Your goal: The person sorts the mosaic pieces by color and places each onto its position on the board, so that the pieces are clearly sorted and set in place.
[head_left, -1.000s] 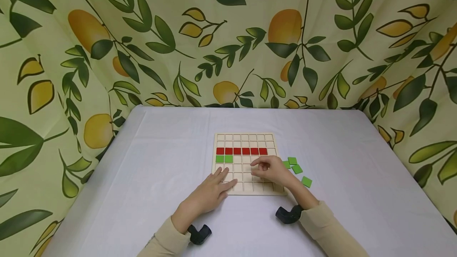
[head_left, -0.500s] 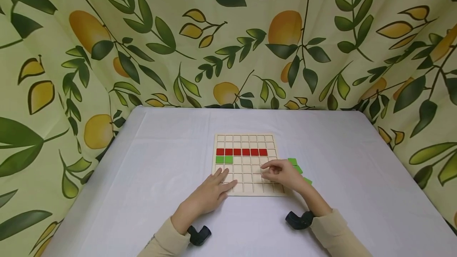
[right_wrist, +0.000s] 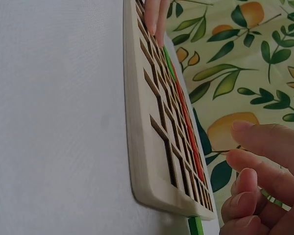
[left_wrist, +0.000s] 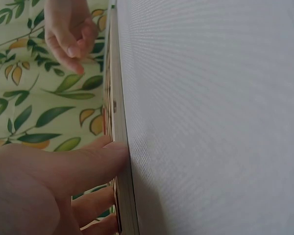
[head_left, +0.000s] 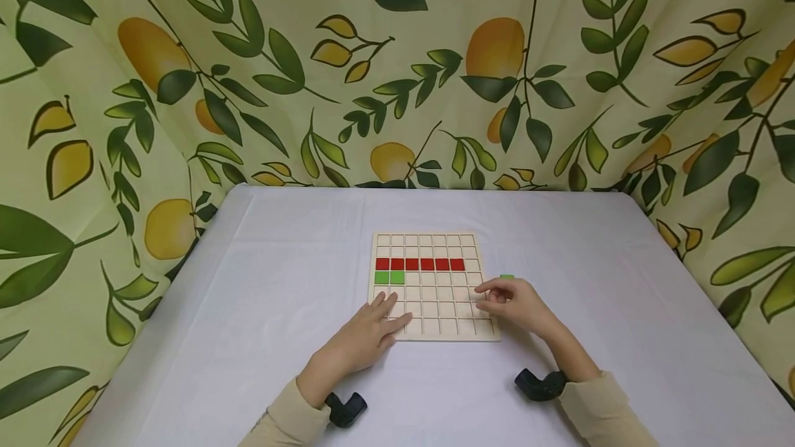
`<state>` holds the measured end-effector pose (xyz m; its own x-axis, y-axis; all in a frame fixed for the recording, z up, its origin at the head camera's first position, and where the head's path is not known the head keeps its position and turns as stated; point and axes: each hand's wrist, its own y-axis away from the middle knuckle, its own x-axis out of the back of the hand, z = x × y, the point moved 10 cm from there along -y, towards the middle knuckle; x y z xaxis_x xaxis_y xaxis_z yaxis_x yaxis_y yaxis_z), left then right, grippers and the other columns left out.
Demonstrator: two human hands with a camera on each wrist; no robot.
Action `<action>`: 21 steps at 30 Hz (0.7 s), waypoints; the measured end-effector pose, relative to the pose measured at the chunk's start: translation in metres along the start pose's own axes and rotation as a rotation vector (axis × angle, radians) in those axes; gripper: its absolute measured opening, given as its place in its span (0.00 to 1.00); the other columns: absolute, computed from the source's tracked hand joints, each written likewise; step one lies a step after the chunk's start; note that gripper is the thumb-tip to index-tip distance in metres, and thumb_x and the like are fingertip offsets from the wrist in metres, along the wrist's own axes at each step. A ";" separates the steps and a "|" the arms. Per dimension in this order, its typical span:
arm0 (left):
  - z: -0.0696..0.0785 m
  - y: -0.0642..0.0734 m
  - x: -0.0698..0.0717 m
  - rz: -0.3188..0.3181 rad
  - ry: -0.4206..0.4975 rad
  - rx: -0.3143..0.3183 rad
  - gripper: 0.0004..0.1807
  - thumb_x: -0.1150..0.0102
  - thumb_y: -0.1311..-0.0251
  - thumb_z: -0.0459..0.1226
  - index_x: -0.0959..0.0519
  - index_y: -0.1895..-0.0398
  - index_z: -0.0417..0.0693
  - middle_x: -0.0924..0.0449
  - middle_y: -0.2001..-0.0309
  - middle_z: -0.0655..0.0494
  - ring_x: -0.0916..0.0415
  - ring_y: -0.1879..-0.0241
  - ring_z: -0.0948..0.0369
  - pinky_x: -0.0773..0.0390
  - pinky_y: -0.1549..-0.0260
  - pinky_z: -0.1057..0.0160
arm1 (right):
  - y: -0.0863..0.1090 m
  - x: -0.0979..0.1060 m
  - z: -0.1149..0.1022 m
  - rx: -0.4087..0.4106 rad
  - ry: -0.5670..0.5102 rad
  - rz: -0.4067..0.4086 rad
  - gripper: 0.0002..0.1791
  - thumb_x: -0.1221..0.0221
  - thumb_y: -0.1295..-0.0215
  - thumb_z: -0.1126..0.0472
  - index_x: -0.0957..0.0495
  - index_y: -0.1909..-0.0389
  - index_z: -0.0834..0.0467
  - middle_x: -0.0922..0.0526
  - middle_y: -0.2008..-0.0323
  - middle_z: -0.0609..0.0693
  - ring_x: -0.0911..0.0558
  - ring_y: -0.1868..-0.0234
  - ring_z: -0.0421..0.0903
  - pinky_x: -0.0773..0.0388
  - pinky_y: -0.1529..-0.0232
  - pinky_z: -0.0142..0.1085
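Observation:
A wooden grid board lies flat on the table. One of its rows carries several red square tiles; just below them, at the left end, sit two green tiles. My left hand rests spread on the board's near left corner, its thumb along the near edge. My right hand hovers over the right edge, fingers loosely bent, thumb and forefinger apart with nothing between them. Beyond it a loose green tile peeks out; in the right wrist view a green tile shows beside the board's edge.
A white cloth covers the table. Behind and to both sides hangs a curtain printed with leaves and fruit. Each wrist wears a black device, one at the left and one at the right.
My right hand has moved right, from over the middle of the board to its right edge, and now hides most of the loose green tiles. The left hand has stayed in place.

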<state>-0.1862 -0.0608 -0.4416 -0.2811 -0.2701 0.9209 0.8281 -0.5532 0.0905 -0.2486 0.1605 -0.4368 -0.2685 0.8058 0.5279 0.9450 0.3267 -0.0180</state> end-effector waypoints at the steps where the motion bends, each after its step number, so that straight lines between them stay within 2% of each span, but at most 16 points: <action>1: 0.000 0.000 0.000 0.000 -0.001 -0.001 0.24 0.49 0.32 0.37 0.30 0.33 0.54 0.42 0.26 0.41 0.47 0.25 0.42 0.37 0.30 0.41 | 0.001 0.002 0.001 0.000 0.003 0.004 0.14 0.32 0.47 0.64 0.18 0.60 0.68 0.28 0.78 0.45 0.32 0.76 0.30 0.32 0.75 0.23; 7: 0.000 0.000 0.000 0.006 -0.008 -0.010 0.24 0.49 0.32 0.37 0.30 0.33 0.54 0.41 0.27 0.40 0.46 0.26 0.41 0.37 0.30 0.41 | 0.005 0.012 0.009 -0.004 0.053 0.026 0.14 0.33 0.46 0.65 0.18 0.59 0.68 0.28 0.77 0.43 0.31 0.76 0.30 0.31 0.75 0.24; 11: -0.001 0.000 0.000 0.004 0.003 -0.003 0.23 0.49 0.32 0.37 0.30 0.33 0.54 0.41 0.26 0.41 0.47 0.25 0.42 0.38 0.30 0.41 | 0.008 0.019 0.015 -0.038 0.058 0.035 0.14 0.33 0.45 0.64 0.17 0.59 0.67 0.28 0.77 0.44 0.32 0.77 0.30 0.34 0.79 0.25; 14: -0.001 0.000 0.000 0.004 0.006 -0.002 0.23 0.49 0.32 0.37 0.30 0.33 0.54 0.42 0.26 0.41 0.47 0.25 0.42 0.38 0.30 0.42 | 0.010 0.025 0.019 -0.050 0.070 0.031 0.15 0.33 0.45 0.63 0.17 0.58 0.66 0.28 0.77 0.45 0.33 0.77 0.31 0.37 0.81 0.25; 21: 0.000 0.000 0.000 0.004 0.004 -0.005 0.24 0.49 0.32 0.37 0.30 0.33 0.54 0.42 0.26 0.41 0.47 0.25 0.42 0.38 0.30 0.41 | 0.015 0.034 0.025 -0.049 0.103 0.002 0.14 0.33 0.44 0.61 0.17 0.59 0.65 0.29 0.77 0.46 0.33 0.77 0.31 0.36 0.80 0.25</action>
<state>-0.1861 -0.0608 -0.4415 -0.2795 -0.2755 0.9198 0.8269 -0.5559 0.0847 -0.2486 0.2055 -0.4406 -0.2485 0.7503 0.6127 0.9541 0.2986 0.0212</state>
